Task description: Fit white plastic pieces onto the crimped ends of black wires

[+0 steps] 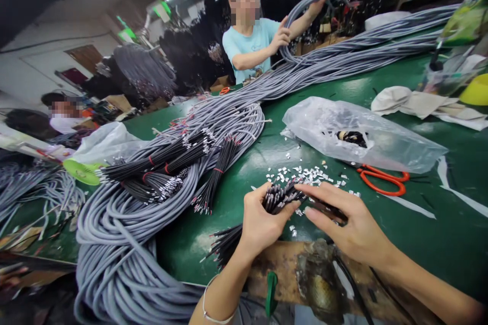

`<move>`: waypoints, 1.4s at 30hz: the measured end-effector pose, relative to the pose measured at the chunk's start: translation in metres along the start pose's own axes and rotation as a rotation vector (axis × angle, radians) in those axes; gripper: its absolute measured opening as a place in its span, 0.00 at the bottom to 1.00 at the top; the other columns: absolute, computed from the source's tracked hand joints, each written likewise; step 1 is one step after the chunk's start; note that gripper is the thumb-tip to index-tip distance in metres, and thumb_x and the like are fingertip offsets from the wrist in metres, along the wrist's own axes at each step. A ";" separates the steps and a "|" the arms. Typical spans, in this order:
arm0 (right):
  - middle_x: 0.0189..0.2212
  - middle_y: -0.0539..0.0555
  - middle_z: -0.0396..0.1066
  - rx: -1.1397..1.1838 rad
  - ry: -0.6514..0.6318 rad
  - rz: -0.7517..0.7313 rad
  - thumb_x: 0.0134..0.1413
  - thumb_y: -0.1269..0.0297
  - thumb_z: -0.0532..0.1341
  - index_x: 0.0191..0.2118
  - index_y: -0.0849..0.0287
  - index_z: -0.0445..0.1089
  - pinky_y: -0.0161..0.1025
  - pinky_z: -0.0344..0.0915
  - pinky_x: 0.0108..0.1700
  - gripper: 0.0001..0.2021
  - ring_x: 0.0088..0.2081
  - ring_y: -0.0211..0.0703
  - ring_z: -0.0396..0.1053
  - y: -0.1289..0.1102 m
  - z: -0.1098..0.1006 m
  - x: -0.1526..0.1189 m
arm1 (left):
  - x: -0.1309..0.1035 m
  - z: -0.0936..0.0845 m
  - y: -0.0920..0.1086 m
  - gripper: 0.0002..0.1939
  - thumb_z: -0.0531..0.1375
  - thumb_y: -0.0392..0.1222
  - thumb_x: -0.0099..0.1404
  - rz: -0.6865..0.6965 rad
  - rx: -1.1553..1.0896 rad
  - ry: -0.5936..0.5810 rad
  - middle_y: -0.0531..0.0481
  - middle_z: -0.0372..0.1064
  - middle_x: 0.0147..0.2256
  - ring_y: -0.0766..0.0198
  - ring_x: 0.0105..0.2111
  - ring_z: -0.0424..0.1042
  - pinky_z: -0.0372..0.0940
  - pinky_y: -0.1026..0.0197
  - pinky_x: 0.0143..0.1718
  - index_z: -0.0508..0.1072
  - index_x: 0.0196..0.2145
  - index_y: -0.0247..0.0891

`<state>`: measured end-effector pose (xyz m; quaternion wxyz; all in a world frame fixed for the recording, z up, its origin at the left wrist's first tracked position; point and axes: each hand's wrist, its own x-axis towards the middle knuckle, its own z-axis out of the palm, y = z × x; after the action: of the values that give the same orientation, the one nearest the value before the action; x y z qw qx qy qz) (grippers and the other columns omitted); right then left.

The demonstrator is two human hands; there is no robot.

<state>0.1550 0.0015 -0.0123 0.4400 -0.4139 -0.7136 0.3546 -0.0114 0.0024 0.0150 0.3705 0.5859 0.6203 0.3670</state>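
My left hand [263, 223] is closed around a bundle of black wires [282, 197], whose stripped ends point up and to the right. Close beside it, my right hand [346, 213] grips a dark slim tool [330, 209]; the fingers hide most of it, so its kind is unclear. The right fingertips are at the wire ends. Under my left wrist lie more black wires [224, 244]. Small silvery scraps [316, 175] are scattered on the green table [229, 203] just beyond my hands.
Tied black wire bundles [215, 175] lie on thick coils of grey cable [129, 244] at left. Orange-handled scissors [385, 180] and a clear plastic bag [362, 132] are at right. A wooden board [282, 269] sits at the front edge. Opposite, a person [251, 45] handles grey cable.
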 end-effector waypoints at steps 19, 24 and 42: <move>0.40 0.53 0.69 -0.101 0.009 0.034 0.57 0.61 0.57 0.53 0.53 0.64 0.38 0.64 0.43 0.18 0.40 0.42 0.67 0.004 0.004 -0.006 | 0.004 -0.016 0.004 0.09 0.66 0.40 0.49 -0.079 -0.079 -0.066 0.49 0.70 0.19 0.65 0.19 0.67 0.62 0.66 0.20 0.72 0.21 0.31; 0.34 0.52 0.69 -0.117 -0.001 0.032 0.59 0.62 0.54 0.49 0.52 0.69 0.37 0.63 0.38 0.14 0.34 0.39 0.67 0.005 0.007 -0.006 | 0.003 -0.013 0.004 0.10 0.67 0.41 0.47 -0.024 -0.025 -0.004 0.51 0.68 0.19 0.66 0.19 0.66 0.60 0.66 0.20 0.72 0.20 0.32; 0.29 0.51 0.72 0.034 0.062 0.007 0.56 0.66 0.58 0.38 0.56 0.74 0.33 0.64 0.33 0.08 0.29 0.37 0.68 -0.003 -0.004 0.000 | 0.005 -0.021 0.009 0.11 0.64 0.42 0.53 -0.155 -0.319 -0.371 0.47 0.70 0.16 0.65 0.16 0.70 0.66 0.65 0.20 0.73 0.21 0.30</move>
<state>0.1575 0.0011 -0.0081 0.4677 -0.4196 -0.6921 0.3553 -0.0264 0.0069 0.0320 0.5925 0.5282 0.5192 0.3170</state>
